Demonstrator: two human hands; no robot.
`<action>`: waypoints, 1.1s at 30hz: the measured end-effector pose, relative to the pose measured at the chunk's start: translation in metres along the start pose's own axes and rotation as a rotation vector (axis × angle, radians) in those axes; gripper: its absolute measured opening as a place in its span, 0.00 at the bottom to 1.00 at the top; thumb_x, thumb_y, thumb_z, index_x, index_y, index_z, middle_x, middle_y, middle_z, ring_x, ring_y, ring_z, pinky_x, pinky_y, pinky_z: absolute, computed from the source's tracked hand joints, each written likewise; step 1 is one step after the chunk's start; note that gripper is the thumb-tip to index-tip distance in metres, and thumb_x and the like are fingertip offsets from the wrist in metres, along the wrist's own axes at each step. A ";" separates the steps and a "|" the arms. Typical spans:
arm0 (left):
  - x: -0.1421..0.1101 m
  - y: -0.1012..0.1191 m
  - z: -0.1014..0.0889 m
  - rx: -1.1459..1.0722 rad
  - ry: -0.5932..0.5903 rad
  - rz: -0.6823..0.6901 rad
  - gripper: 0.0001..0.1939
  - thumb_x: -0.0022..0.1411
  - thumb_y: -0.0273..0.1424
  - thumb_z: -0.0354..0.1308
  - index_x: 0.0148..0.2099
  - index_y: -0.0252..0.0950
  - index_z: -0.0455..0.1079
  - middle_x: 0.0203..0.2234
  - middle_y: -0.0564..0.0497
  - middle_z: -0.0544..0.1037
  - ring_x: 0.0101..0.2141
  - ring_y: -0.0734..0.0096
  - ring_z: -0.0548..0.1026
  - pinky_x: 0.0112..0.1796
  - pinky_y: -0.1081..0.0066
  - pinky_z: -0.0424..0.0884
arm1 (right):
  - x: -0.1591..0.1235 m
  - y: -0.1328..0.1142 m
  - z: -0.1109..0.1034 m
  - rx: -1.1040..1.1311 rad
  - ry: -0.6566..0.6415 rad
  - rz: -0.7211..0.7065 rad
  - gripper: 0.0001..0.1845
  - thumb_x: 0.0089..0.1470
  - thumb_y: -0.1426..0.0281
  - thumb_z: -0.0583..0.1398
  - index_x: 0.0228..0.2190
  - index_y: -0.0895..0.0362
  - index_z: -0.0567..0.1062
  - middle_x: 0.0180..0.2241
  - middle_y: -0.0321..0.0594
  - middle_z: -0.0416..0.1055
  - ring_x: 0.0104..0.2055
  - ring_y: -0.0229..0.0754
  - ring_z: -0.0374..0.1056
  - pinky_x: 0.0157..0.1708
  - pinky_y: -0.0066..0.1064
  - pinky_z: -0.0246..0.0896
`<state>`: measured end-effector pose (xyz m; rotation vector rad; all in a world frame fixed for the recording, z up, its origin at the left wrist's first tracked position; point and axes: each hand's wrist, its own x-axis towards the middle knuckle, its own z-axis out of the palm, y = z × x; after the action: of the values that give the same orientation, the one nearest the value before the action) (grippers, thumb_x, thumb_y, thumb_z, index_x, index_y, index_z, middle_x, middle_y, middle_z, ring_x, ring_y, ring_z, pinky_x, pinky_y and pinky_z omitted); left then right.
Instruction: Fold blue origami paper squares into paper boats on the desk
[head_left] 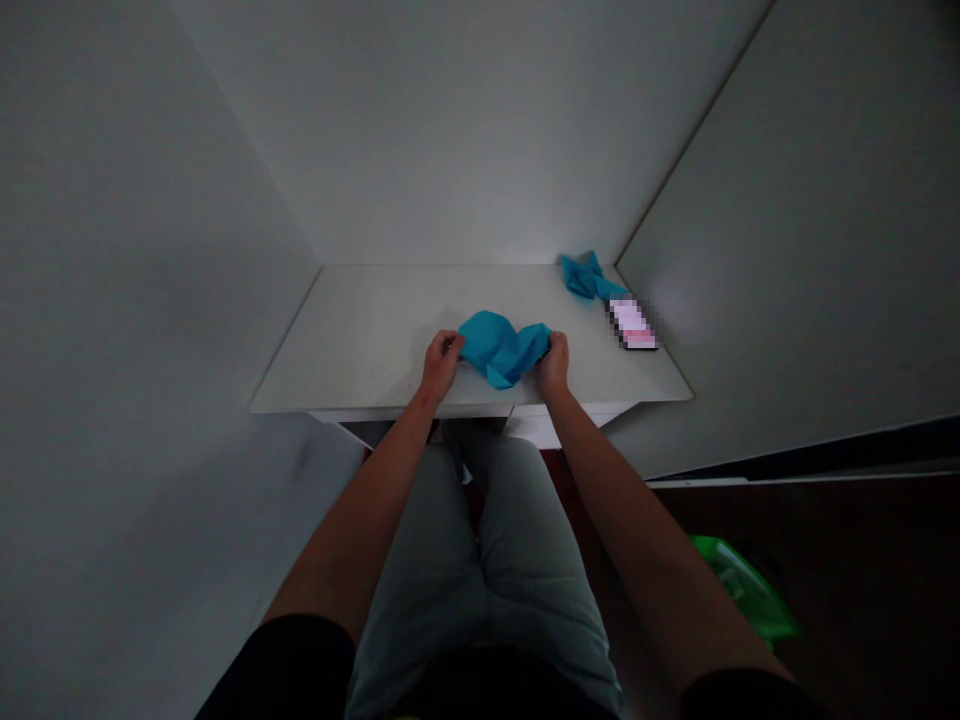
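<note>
A crumpled blue cloth (pixel 501 347) lies near the front edge of a small white table (pixel 360 340). My left hand (pixel 441 362) pinches the cloth's left end with closed fingers. My right hand (pixel 553 362) grips its right end, fingers also closed. The cloth bunches up between the two hands and rests on the tabletop.
A second blue cloth (pixel 587 275) sits crumpled at the table's back right corner. A phone (pixel 632 324) lies beside it near the right wall. White walls close in the table on three sides. A green object (pixel 739 585) is on the dark floor at the right.
</note>
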<state>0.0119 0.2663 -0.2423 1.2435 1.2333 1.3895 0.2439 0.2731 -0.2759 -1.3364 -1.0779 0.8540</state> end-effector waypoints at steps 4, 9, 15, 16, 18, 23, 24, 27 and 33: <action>0.000 -0.003 0.000 -0.069 0.037 -0.045 0.23 0.64 0.54 0.64 0.43 0.42 0.66 0.37 0.51 0.75 0.35 0.68 0.76 0.33 0.70 0.78 | -0.002 -0.005 0.005 0.249 0.167 0.138 0.24 0.59 0.41 0.50 0.35 0.48 0.55 0.31 0.34 0.58 0.33 0.42 0.63 0.28 0.31 0.64; 0.002 -0.006 -0.002 -0.091 0.120 -0.063 0.24 0.67 0.55 0.62 0.47 0.42 0.63 0.40 0.49 0.75 0.36 0.68 0.77 0.31 0.70 0.80 | 0.002 -0.006 0.010 0.373 0.226 0.173 0.22 0.60 0.43 0.51 0.35 0.48 0.55 0.30 0.30 0.57 0.31 0.39 0.63 0.29 0.28 0.63; 0.002 -0.009 -0.005 -0.053 0.204 -0.050 0.19 0.71 0.50 0.59 0.48 0.41 0.65 0.41 0.48 0.77 0.39 0.68 0.77 0.35 0.72 0.78 | 0.003 -0.002 0.009 0.328 0.274 0.135 0.23 0.63 0.42 0.50 0.36 0.48 0.58 0.31 0.30 0.59 0.33 0.40 0.63 0.32 0.30 0.63; 0.002 -0.010 -0.007 -0.018 0.248 -0.036 0.17 0.72 0.48 0.59 0.48 0.40 0.66 0.41 0.49 0.77 0.40 0.68 0.77 0.38 0.71 0.78 | 0.002 -0.001 0.008 0.267 0.282 0.107 0.23 0.63 0.42 0.50 0.36 0.48 0.59 0.32 0.31 0.60 0.36 0.41 0.64 0.35 0.32 0.65; 0.004 -0.010 -0.014 0.063 0.309 -0.002 0.15 0.72 0.46 0.59 0.46 0.39 0.67 0.39 0.48 0.78 0.42 0.68 0.77 0.43 0.70 0.76 | 0.001 0.000 0.006 0.138 0.295 0.042 0.23 0.64 0.43 0.50 0.36 0.49 0.62 0.35 0.34 0.62 0.42 0.44 0.65 0.44 0.37 0.67; 0.019 -0.001 -0.046 0.238 0.251 0.000 0.12 0.69 0.41 0.60 0.43 0.37 0.72 0.40 0.45 0.81 0.42 0.64 0.79 0.49 0.64 0.75 | -0.001 0.000 0.004 0.007 0.226 -0.038 0.26 0.67 0.41 0.48 0.39 0.50 0.64 0.40 0.38 0.66 0.47 0.46 0.65 0.52 0.41 0.65; 0.023 0.003 -0.054 0.287 0.228 -0.001 0.11 0.69 0.40 0.60 0.42 0.37 0.72 0.40 0.45 0.81 0.43 0.63 0.79 0.50 0.63 0.75 | 0.000 0.000 0.005 0.002 0.203 -0.049 0.26 0.66 0.40 0.49 0.39 0.50 0.64 0.39 0.37 0.65 0.46 0.46 0.65 0.50 0.40 0.66; 0.034 0.015 -0.071 0.444 0.153 0.020 0.10 0.67 0.38 0.61 0.42 0.36 0.73 0.42 0.43 0.83 0.45 0.62 0.80 0.52 0.62 0.74 | 0.000 0.002 0.007 0.010 0.143 -0.054 0.29 0.64 0.37 0.51 0.40 0.50 0.64 0.35 0.34 0.63 0.38 0.43 0.64 0.40 0.36 0.66; 0.051 0.036 -0.090 0.658 0.091 -0.010 0.12 0.68 0.39 0.60 0.46 0.36 0.76 0.40 0.44 0.84 0.42 0.61 0.81 0.47 0.64 0.75 | 0.000 0.004 0.007 0.035 0.085 -0.064 0.28 0.64 0.38 0.55 0.42 0.49 0.65 0.32 0.33 0.65 0.34 0.42 0.62 0.34 0.33 0.62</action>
<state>-0.0837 0.3019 -0.2010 1.6118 1.8449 1.0663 0.2379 0.2756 -0.2804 -1.2914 -1.0299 0.7592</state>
